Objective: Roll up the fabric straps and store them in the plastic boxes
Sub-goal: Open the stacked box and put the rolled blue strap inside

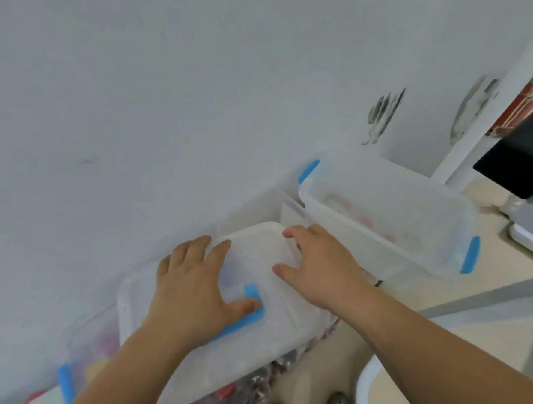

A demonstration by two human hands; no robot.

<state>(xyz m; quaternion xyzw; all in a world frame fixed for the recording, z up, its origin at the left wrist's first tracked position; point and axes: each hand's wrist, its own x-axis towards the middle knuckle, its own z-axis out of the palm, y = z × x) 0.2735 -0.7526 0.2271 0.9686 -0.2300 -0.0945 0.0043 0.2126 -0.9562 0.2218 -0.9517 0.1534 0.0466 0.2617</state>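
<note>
White wall behind. L hand (195,287) flat, fingers spread, on translucent plastic lid w/ blue latch (256,252); R hand (322,270) at far corner, grip unclear. Blurred red/dark fabric straps (257,383) beneath. Second translucent blue-latched box (386,235) uncovered; prob. mid-task.

A pale grey wall (158,83) filled most of the view, with dark scuff marks (381,116) on it. Right of the wall stood a white post (478,120), and beige floor (500,328) lay below.
</note>
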